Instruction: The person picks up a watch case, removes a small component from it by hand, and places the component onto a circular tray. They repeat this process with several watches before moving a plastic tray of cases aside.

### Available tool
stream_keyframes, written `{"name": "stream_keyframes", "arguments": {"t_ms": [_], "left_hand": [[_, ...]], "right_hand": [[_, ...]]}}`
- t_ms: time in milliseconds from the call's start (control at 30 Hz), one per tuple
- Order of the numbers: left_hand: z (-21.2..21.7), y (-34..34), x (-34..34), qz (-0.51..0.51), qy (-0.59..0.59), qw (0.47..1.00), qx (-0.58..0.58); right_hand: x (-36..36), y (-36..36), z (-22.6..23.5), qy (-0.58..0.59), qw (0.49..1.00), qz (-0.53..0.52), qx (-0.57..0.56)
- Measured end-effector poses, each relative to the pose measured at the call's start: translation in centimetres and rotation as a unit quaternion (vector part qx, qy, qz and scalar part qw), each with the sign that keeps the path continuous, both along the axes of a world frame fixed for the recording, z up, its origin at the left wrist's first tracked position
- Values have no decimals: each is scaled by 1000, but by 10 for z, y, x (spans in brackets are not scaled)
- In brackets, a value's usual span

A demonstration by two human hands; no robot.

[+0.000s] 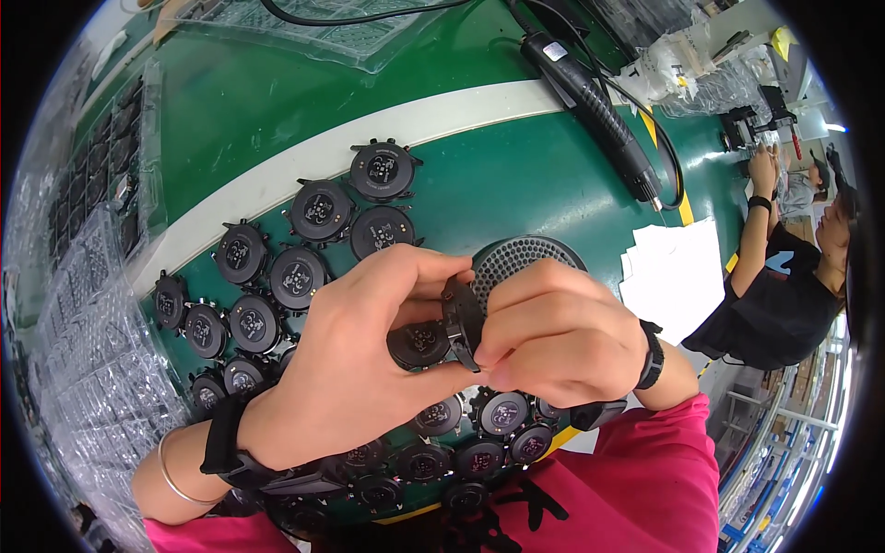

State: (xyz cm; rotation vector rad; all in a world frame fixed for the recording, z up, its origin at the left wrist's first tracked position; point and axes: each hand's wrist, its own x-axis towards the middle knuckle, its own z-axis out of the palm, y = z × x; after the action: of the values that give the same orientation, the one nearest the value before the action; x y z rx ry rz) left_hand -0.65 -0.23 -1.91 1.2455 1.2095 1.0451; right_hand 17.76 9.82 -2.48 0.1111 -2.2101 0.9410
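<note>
A round black disc part (463, 321) is held edge-on above the green bench (516, 175), pinched between both hands: the left hand (359, 359) is closed on its near side with thumb and fingers curled, and the right hand (558, 332) is clenched on its far side. Many like discs (297, 276) are already laid face-up in rows on the bench — from the upper cluster down to the row under the wrists — so a good share of the lot seems set out; how many remain cannot be told. A perforated round grille (525, 253) lies just behind the hands. Open bench is found to the upper right, between the discs and a black power screwdriver (599, 111) with its cable, and beside a white paper sheet (671, 272). To the left the room is bounded by clear plastic trays (92, 304); a co-worker (784, 276) sits well apart at right.
</note>
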Motion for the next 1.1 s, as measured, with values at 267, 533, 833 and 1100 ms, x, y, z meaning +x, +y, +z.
{"name": "stream_keyframes", "arguments": {"t_ms": [267,533,833,1100], "left_hand": [[-2,1,-1,-12,64,997,41],[-7,2,-2,-8,56,996,69],[-8,1,0,-4,81,992,99],[-14,1,-4,6,46,992,116]], "right_hand": [[-4,-6,1,-29,999,16,-32],[-3,-5,-4,-34,998,38,-19],[-3,-11,-12,-13,999,41,10],[2,-2,-3,-76,993,42,-78]]}}
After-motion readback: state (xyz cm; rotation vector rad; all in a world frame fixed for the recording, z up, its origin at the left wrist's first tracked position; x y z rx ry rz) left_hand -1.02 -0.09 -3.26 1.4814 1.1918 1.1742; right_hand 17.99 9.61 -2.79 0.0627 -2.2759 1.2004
